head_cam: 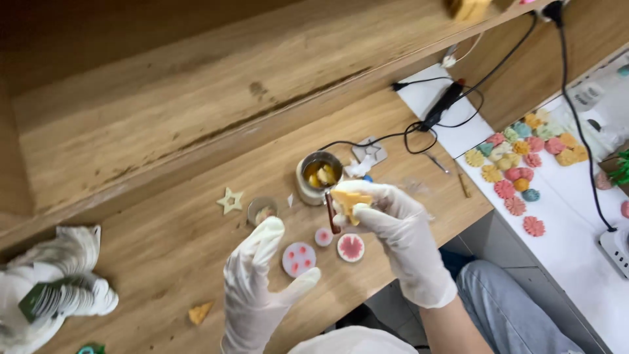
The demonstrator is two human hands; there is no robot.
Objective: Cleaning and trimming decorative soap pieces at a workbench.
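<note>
Though blurred, yellow piece (349,200) in right hand (386,213).

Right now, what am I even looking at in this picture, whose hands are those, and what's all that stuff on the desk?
This is one picture from a camera worn on a person's head, looking down at their own two hands in white gloves over a wooden desk.

The right hand pinches a small yellow piece, and a thin dark-red stick runs beside its fingers. The left hand is open and holds nothing.

Between and under the hands lie three round pink discs. Just beyond stands a metal cup with yellow bits inside, a small round tin and a pale star. A yellow wedge lies nearer the desk edge.

To the right, on a white table, sits a cluster of coloured flower shapes. Black cables run across both surfaces.
</note>
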